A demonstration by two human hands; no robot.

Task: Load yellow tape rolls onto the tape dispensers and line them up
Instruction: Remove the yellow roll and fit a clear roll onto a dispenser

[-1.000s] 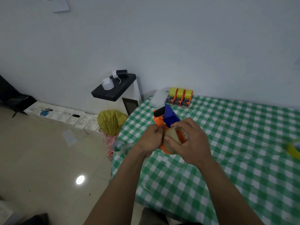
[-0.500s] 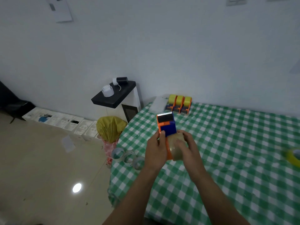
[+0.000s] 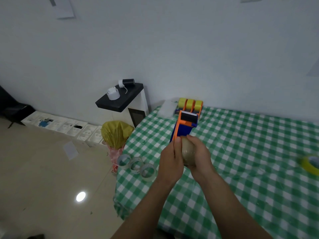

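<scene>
Both of your hands are raised over the table (image 3: 241,178), above its left part.

Your left hand (image 3: 170,157) grips the tape dispenser (image 3: 185,125) from the left side. The fingers are wrapped round the body and the thumb lies along the orange edge.

Your right hand (image 3: 198,155) cups the tape roll (image 3: 188,150). The fingers are curled round its right side and underside, and the thumb is over the top. The roll is pale tan and sits at the near end of the dispenser, pressed between your two hands.

The dispenser is orange and blue. It is off the table, and its toothed black cutter end points toward the table's far edge.

Three loaded dispensers (image 3: 189,105) stand side by side at the table's far-left corner, each with yellow tape. They are close together, but you cannot tell whether they touch.

A loose yellow roll (image 3: 309,163) lies flat near the table's right side, blurred.

Three clear rolls (image 3: 136,164) stand on edge in a row along the table's left edge.

A yellow bag (image 3: 115,133) sits just off the table's left edge, near the far-left corner, with a black shelf (image 3: 119,100) beyond it.
</scene>
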